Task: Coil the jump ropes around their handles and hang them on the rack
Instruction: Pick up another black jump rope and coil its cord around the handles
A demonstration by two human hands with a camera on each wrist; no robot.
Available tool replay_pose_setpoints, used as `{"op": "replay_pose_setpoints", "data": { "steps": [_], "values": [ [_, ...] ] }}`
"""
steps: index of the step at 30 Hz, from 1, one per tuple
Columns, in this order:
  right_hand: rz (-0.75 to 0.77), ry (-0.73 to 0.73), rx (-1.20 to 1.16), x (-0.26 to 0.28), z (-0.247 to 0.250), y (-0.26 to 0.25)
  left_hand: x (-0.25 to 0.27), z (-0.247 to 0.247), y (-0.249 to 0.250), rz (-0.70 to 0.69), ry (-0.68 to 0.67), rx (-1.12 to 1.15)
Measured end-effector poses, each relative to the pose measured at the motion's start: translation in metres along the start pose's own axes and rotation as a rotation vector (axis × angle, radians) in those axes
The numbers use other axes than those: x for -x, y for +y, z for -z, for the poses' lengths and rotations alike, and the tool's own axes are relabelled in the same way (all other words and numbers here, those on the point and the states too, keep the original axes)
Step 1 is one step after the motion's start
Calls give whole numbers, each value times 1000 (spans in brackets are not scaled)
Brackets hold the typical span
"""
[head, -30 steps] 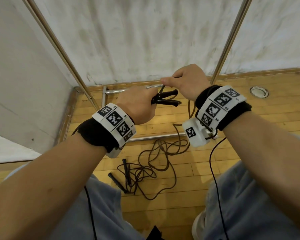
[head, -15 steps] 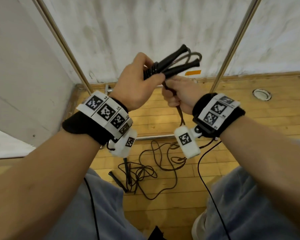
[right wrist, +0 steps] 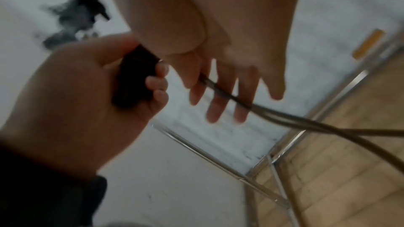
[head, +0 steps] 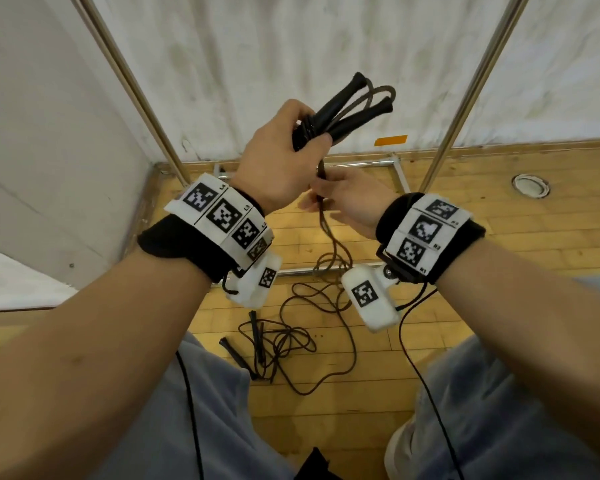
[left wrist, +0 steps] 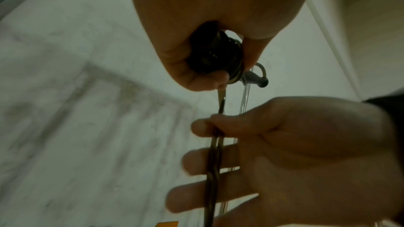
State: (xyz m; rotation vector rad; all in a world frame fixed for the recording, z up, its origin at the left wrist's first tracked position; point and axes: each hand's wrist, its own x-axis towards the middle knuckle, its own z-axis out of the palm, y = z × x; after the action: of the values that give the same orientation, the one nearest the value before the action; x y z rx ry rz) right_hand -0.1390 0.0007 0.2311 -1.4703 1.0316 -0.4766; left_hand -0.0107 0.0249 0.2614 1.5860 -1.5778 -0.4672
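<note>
My left hand [head: 305,143] grips the two black handles [head: 350,112] of a jump rope, their ends tilted up and to the right in front of the wall. The brown cord [head: 328,233] drops doubled from the handles to the floor. Just below, my right hand [head: 321,194] pinches that doubled cord between thumb and forefinger. In the right wrist view its other fingers [right wrist: 242,103] are straight. In the left wrist view the handle butts [left wrist: 215,58] sit in my left fist, above the pinched cord [left wrist: 215,153].
A second jump rope [head: 274,344] with black handles lies tangled on the wooden floor between my knees. The rack's metal uprights [head: 471,88] rise left and right, with its base bars [head: 357,164] along the wall. A round floor fitting [head: 530,185] is at the right.
My left hand has lifted the handles from level to tilted upward. My right hand has gone from above the handles to below them and now pinches the hanging cord.
</note>
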Motion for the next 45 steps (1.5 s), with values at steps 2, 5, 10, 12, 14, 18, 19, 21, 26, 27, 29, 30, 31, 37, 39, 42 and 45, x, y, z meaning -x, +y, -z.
{"op": "replay_pose_setpoints", "data": {
  "steps": [2,5,10,12,14,18,19,21,26,27,29,30,31,37,39,42,45],
  "values": [
    [-17,-77,-268,1,0,0,-4,5,-1,6,51,-14],
    [105,57,-2,-1,0,0,-11,16,-12,24,110,-155],
    [253,145,676,-3,11,2,-10,23,-34,28,-5,-455],
    [281,159,741,-2,15,1,-10,24,-38,68,-117,-494],
    [320,155,776,-1,17,-2,-9,23,-42,81,-237,-564],
    [405,176,820,3,17,-6,-3,7,-39,45,-406,-627],
    [412,182,844,3,18,-7,-2,2,-37,34,-435,-630],
    [423,200,881,3,21,-8,1,-7,-33,17,-470,-645],
    [424,296,877,4,32,-10,8,-22,-25,-119,-396,-653],
    [410,312,850,4,34,-10,9,-24,-23,-136,-371,-634],
    [372,356,758,3,41,-12,10,-25,-21,-155,-353,-579],
    [357,381,702,3,45,-13,10,-23,-20,-164,-355,-544],
    [344,397,639,2,49,-14,10,-21,-20,-175,-355,-505],
    [182,206,322,0,69,-18,15,-5,-9,-229,-389,-379],
    [146,103,176,-1,72,-17,16,0,-5,-246,-388,-331],
    [57,-94,-163,-3,70,-14,20,5,1,-269,-321,-251],
    [0,-118,-526,-5,61,-10,21,6,3,-205,-197,-147]
  ]
}}
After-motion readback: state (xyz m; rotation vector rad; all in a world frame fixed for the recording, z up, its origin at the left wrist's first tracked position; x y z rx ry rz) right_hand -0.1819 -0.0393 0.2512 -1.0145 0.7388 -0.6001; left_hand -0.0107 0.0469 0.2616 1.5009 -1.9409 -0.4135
